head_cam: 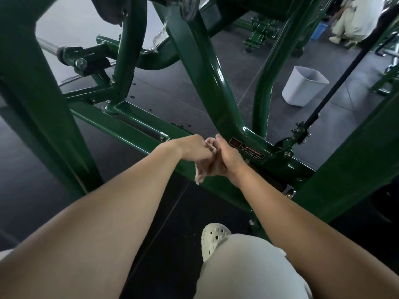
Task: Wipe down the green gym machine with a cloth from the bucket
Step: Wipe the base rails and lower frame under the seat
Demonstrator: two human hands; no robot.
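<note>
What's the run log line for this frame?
left hand: shut on cloth | right hand: shut on cloth | over green frame bar | bucket: apart

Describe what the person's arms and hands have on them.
Nothing: both forearms are bare, with no sleeves showing. The left hand and right hand wear no gloves, and no watch, bracelet or ring is visible.

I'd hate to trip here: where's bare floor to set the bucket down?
Open dark floor lies around the white bucket, right of the upright green post. By the hands and cloth, frame bars crowd everything.
</note>
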